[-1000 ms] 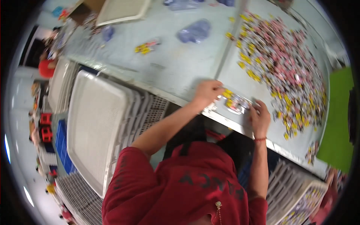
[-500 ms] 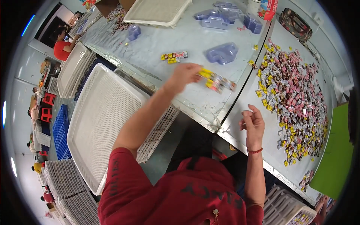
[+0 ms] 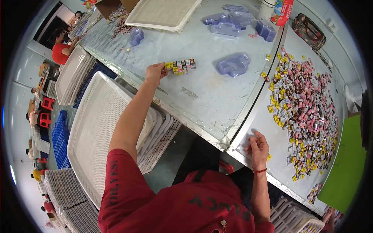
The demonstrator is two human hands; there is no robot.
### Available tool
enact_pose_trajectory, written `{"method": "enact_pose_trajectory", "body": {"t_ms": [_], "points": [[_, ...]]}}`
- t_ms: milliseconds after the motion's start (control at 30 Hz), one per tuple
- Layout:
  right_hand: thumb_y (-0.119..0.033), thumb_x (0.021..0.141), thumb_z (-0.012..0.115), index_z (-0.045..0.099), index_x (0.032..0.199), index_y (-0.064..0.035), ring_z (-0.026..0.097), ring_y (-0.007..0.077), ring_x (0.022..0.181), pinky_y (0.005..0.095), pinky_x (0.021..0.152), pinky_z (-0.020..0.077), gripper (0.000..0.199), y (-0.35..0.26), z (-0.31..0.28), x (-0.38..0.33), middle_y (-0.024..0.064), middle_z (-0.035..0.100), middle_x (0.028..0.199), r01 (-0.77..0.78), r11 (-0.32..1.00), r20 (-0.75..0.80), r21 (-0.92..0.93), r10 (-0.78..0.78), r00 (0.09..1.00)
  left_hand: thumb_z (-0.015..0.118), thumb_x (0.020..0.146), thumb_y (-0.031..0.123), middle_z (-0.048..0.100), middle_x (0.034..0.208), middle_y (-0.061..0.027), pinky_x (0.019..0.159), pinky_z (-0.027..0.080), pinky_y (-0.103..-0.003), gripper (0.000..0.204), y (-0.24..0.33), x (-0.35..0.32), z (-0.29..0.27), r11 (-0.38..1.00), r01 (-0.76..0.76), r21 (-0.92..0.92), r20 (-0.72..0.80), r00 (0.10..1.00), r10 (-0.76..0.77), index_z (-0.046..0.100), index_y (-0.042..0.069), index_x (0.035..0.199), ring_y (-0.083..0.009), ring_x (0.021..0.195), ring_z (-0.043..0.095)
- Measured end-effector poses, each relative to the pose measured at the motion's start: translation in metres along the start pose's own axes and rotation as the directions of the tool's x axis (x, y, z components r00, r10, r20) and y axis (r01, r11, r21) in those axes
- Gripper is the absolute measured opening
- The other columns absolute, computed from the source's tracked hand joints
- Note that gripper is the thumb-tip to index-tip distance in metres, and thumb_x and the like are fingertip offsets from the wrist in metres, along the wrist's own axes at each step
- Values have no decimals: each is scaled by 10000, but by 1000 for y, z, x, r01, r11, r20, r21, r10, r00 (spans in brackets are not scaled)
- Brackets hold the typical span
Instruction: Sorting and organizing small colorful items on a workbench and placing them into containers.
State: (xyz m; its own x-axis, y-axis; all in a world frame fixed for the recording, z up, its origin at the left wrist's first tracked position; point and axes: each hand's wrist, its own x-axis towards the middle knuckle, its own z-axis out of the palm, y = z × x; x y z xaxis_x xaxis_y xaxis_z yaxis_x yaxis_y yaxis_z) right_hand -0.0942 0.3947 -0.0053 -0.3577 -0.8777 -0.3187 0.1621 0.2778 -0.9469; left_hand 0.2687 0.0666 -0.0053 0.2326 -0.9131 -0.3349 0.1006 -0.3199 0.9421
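Working at a pale, scuffed counter (image 3: 202, 97); a seam splits it from a second slab on my right, which carries a big heap of small coloured pieces (image 3: 307, 112). Clear blue moulded trays (image 3: 233, 64) sit on the far part of the counter, a white mesh tray (image 3: 163, 13) at its far edge. Stacks of white mesh trays (image 3: 97, 132) stand to my left below the counter edge, blue crates (image 3: 60, 139) and red stools (image 3: 46, 110) on the floor beyond them. Another person in red (image 3: 62, 48) sits far left. Green panel (image 3: 345, 167) at right.

Left hand (image 3: 155, 72) is stretched out over the counter, fingers (image 3: 163, 66) pinched on the near-left end of a short row of pieces (image 3: 180, 66). Row lies flat on the counter, well left of the heap and left of the nearest blue tray. Long axis runs roughly left-right across my view, free end pointing right, tilted slightly away from me.

Right hand (image 3: 258, 145) rests on the right slab near its front edge, fingers curled loosely, touching the surface; can't tell if anything is under them. Heap edge is near it.
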Motion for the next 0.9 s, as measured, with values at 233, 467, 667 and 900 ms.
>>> {"method": "enact_pose_trajectory", "body": {"t_ms": [233,467,667,900], "points": [[-115,947,559,525,1222,-13,562,69,578,197,487,442,295,1,3,2,13,607,856,-14,999,-26,-52,12,1000,784,724,424,592,1183,-170,897,449,-438,674,1,-3,13,380,-579,721,260,734,627,572,28,1226,-322,1104,553],[-108,950,555,531,1231,-18,564,64,579,195,486,445,297,4,5,2,-3,590,834,57,995,-45,-82,-61,997,790,597,561,452,1367,-183,1037,336,-447,1025,30,-5,46,-108,-755,647,762,633,138,389,42,1384,-354,1275,410],[-101,946,560,527,1231,-16,560,62,575,193,482,445,299,8,8,1,9,603,854,63,991,-80,-115,-73,994,775,641,520,503,1271,-194,1020,351,-455,933,15,-1,41,111,-810,576,793,587,165,423,41,1361,-371,1218,439],[-88,935,572,527,1226,-6,563,73,584,200,490,459,306,7,9,-1,28,596,878,57,992,-94,-112,-68,993,790,660,451,502,1281,-192,1028,343,-450,882,-3,-34,57,111,-900,421,878,435,198,432,31,1348,-369,1209,443]]}}
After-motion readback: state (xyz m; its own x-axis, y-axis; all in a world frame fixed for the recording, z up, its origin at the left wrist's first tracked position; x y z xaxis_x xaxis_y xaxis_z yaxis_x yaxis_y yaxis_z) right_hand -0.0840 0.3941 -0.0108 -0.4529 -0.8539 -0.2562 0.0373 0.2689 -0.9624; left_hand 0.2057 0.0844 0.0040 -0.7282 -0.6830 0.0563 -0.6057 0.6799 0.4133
